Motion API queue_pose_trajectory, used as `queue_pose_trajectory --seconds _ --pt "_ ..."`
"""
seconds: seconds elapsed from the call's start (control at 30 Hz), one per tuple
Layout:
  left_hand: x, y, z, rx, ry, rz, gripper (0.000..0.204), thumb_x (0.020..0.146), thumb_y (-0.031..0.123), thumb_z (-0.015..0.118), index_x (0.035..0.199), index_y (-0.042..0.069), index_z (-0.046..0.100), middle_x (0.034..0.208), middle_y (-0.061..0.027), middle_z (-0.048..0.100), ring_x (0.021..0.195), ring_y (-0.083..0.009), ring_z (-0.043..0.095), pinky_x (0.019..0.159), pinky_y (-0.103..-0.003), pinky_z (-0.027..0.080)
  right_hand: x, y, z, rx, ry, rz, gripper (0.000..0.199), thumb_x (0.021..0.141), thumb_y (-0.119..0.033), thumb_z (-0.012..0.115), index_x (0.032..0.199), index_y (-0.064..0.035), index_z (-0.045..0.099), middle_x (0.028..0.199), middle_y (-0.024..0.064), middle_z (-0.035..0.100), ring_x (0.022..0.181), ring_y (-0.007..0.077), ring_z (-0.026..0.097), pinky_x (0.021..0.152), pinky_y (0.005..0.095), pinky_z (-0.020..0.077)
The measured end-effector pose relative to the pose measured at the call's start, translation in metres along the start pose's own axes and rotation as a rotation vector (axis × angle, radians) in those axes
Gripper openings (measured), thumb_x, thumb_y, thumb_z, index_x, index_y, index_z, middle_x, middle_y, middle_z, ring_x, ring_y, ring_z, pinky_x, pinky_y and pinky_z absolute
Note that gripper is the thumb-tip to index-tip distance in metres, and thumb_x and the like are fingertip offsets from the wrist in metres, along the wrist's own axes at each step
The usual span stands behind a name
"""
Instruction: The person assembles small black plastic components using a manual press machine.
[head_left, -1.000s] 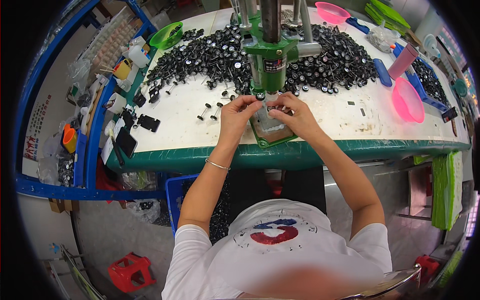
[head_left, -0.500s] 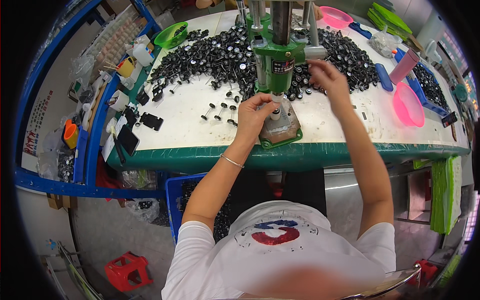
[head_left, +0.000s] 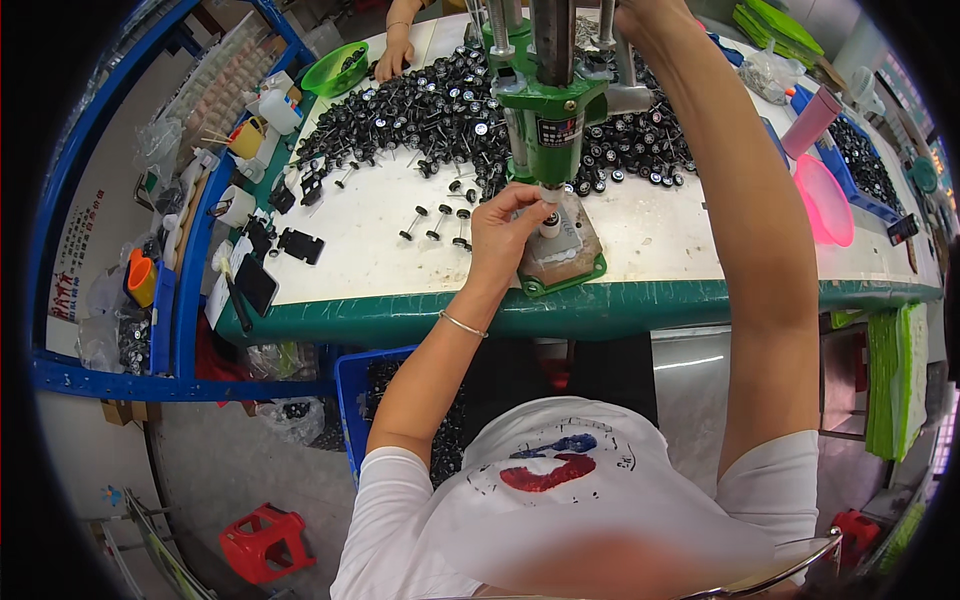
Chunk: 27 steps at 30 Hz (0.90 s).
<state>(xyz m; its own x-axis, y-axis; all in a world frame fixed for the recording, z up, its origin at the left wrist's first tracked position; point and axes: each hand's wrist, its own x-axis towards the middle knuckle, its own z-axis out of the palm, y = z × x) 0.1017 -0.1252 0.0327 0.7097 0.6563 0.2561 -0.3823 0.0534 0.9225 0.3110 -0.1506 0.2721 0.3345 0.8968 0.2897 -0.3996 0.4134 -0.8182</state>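
A green hand press (head_left: 545, 130) stands on the white table. My left hand (head_left: 500, 230) is at its base, thumb and fingers pinched together just under the ram; what they hold is too small and covered to make out. Directly below the fingertips, a small black wheel (head_left: 550, 220) sits on a white round holder on the press's base plate (head_left: 570, 250). My right hand (head_left: 648, 14) is raised at the top edge, beside the upper part of the press; its fingers are cut off and hidden. Several wheel-and-axle pieces (head_left: 440, 222) lie left of my left hand.
A large heap of black wheels with axles (head_left: 400, 115) spreads behind the press. Another person's hand (head_left: 395, 58) rests by a green bowl (head_left: 335, 70). On the right are a pink bowl (head_left: 824, 200) and a blue crate (head_left: 862, 185). A blue rack (head_left: 185, 270) stands left.
My right hand has risen from beside the press to the top edge of the picture. My left hand stays at the press base. Another person's hand has come in by the green bowl.
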Motion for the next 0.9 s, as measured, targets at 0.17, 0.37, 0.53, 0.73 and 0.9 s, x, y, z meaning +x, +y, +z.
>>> queue_pose_trajectory --seconds 0.17,0.37,0.53,0.73,0.9 --pt "-0.004 0.001 -0.001 -0.017 0.025 -0.048 0.011 0.082 0.001 0.07 0.093 0.0 0.071 0.089 0.0007 0.065 0.083 -0.007 0.059 0.076 -0.022 0.047 -0.025 0.008 0.037 -0.331 0.322 -0.368 0.024 0.092 -0.025 0.061 0.073 -0.0127 0.052 0.056 -0.0072 0.04 0.042 0.0029 0.034 0.038 0.0207 0.023" --pt "-0.004 -0.001 0.001 -0.02 0.019 -0.04 0.01 0.083 0.001 0.07 0.093 0.001 0.071 0.09 0.0009 0.065 0.082 -0.0065 0.059 0.075 -0.021 0.047 -0.045 0.006 0.039 -0.357 0.323 -0.476 0.03 0.092 -0.026 0.06 0.069 -0.0145 0.045 0.054 -0.0075 0.036 0.039 0.0024 0.03 0.035 0.0203 0.0206" --pt "-0.003 -0.005 -0.002 0.022 0.01 0.004 0.011 0.082 0.001 0.07 0.093 0.001 0.071 0.09 0.0005 0.065 0.082 -0.0068 0.058 0.075 -0.021 0.047 -0.049 0.008 0.035 -0.316 0.281 -0.552 0.031 0.093 -0.025 0.06 0.068 -0.0153 0.044 0.053 -0.0078 0.035 0.038 0.0024 0.029 0.035 0.0205 0.0206" --pt "-0.004 -0.005 0.0 0.033 0.017 -0.007 0.011 0.082 0.0 0.07 0.093 0.0 0.071 0.09 0.0001 0.065 0.083 -0.007 0.058 0.076 -0.022 0.047 -0.055 0.009 0.037 -0.323 0.318 -0.558 0.029 0.093 -0.023 0.061 0.07 -0.0142 0.046 0.053 -0.0083 0.034 0.038 0.0024 0.028 0.035 0.0204 0.0202" --pt "-0.004 -0.007 -0.001 0.035 0.025 0.007 0.012 0.082 0.001 0.071 0.094 0.0 0.071 0.09 -0.0005 0.065 0.082 -0.0074 0.059 0.075 -0.022 0.048 -0.084 0.021 0.037 -0.233 0.184 -0.817 0.023 0.093 -0.02 0.059 0.073 -0.012 0.049 0.053 -0.008 0.031 0.04 0.0027 0.024 0.037 0.0216 0.0187"
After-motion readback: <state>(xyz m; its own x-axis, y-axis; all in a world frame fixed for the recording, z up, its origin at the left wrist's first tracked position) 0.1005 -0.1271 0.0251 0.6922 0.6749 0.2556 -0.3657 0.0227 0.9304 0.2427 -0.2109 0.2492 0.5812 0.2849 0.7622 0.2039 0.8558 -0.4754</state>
